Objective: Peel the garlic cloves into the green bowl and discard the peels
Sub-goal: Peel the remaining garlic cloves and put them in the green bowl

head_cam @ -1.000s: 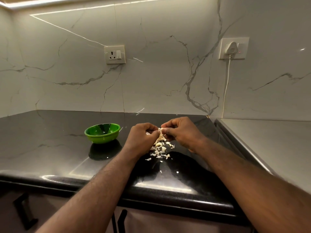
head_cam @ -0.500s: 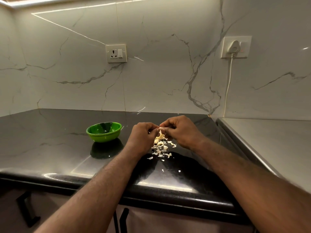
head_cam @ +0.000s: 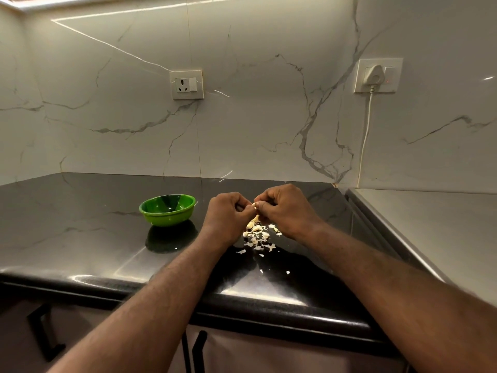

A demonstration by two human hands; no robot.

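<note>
Midway: left hand (head_cam: pixel 228 214) and right hand (head_cam: pixel 285 208) pinch one garlic clove (head_cam: pixel 255 204). Peels (head_cam: pixel 258 235) litter the tabletop (head_cam: pixel 80 224); green bowl (head_cam: pixel 167 218) looks empty.

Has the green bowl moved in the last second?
No. The green bowl keeps its place below the wall socket; only the camera shifted slightly.

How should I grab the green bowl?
Pinch the bowl by its rim, probably from above on its right side. It stands upright and open, the rim flares out, and that side is nearest the left hand.
</note>
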